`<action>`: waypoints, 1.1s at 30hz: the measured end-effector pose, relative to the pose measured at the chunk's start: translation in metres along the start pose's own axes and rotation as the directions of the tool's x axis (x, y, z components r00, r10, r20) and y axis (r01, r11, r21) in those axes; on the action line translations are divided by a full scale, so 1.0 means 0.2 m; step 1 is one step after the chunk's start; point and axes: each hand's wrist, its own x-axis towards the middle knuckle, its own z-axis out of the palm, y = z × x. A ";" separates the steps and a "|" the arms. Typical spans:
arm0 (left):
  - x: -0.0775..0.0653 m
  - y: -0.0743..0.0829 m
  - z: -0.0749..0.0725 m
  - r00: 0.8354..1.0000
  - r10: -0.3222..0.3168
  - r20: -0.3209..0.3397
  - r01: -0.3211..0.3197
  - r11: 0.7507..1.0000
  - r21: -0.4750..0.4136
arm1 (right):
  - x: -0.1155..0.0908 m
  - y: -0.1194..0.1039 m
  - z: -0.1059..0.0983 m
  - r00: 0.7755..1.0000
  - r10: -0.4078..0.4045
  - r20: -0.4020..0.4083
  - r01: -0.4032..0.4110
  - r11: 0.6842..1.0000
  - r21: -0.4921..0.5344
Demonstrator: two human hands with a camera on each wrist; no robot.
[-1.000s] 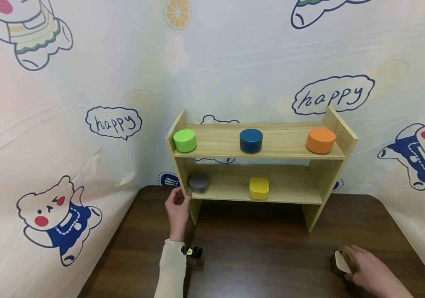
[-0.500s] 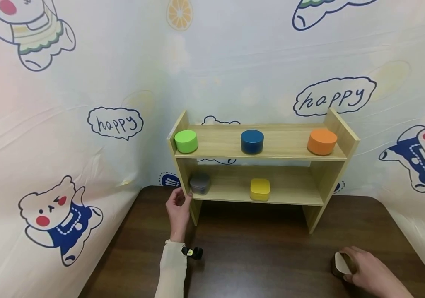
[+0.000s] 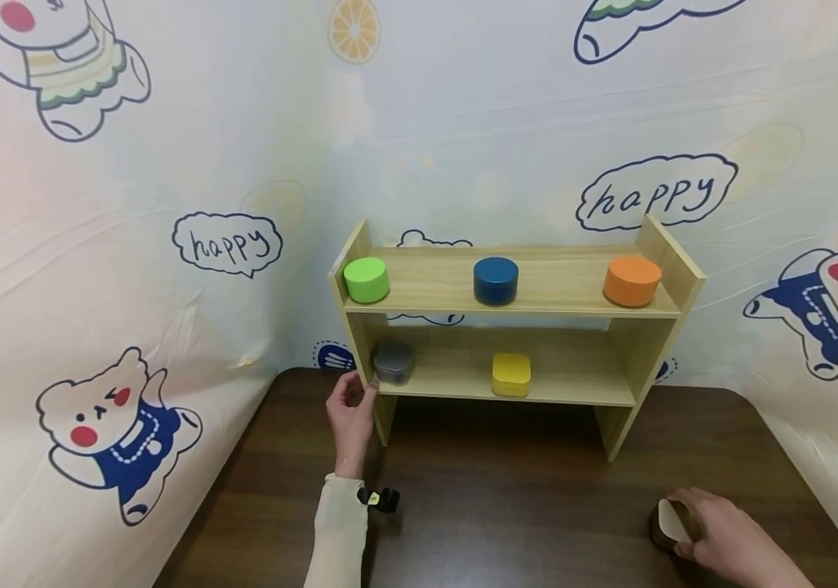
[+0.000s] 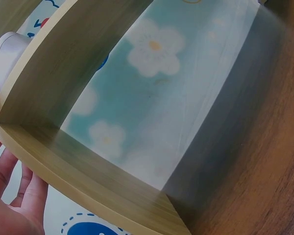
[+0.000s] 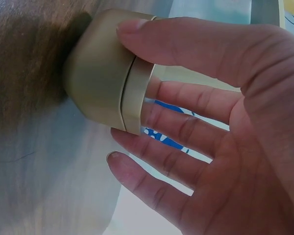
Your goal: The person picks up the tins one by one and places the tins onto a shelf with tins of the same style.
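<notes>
On the table stands a two-tier wooden shelf (image 3: 566, 380). My left hand (image 3: 350, 420) holds the shelf's left side panel near the lower board; in the left wrist view the thumb is mostly cut off and several fingers (image 4: 35, 196) lie along the outer side. Just inside that panel sits a grey tin (image 3: 394, 362), partly seen as a pale tin (image 4: 7, 58) in the left wrist view. At the table's right, my right hand (image 3: 728, 529) grips a gold lidded tin (image 5: 100, 71) between thumb and fingers. The tin appears to rest on the table.
The upper board carries a green round tin (image 3: 366, 280), a blue round tin (image 3: 496, 282) and an orange round tin (image 3: 632, 281). A yellow tin (image 3: 510, 375) stands mid lower board. Printed cloth (image 3: 242, 147) hangs behind and beside the dark wooden table (image 3: 492, 506).
Both hands keep their places and their holds. Only a slight shift of the head view shows.
</notes>
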 end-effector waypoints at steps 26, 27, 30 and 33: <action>0.06 -0.19 0.01 0.999 0.029 -0.034 -0.029 1.000 0.005 | 0.02 -0.14 -0.13 0.977 -0.185 -0.109 0.173 0.978 -0.113; 0.06 -0.19 0.01 0.999 0.025 -0.035 -0.025 1.000 0.004 | 0.02 -0.15 -0.13 0.976 -0.189 -0.112 0.175 0.977 -0.120; 0.06 -0.19 0.01 0.999 0.021 -0.038 -0.021 1.000 0.002 | 0.02 -0.16 -0.13 0.977 -0.182 -0.114 0.166 0.977 -0.135; 0.06 -0.20 0.01 0.999 0.018 -0.041 -0.018 1.000 -0.004 | 0.01 -0.16 -0.13 0.978 -0.180 -0.104 0.165 0.977 -0.133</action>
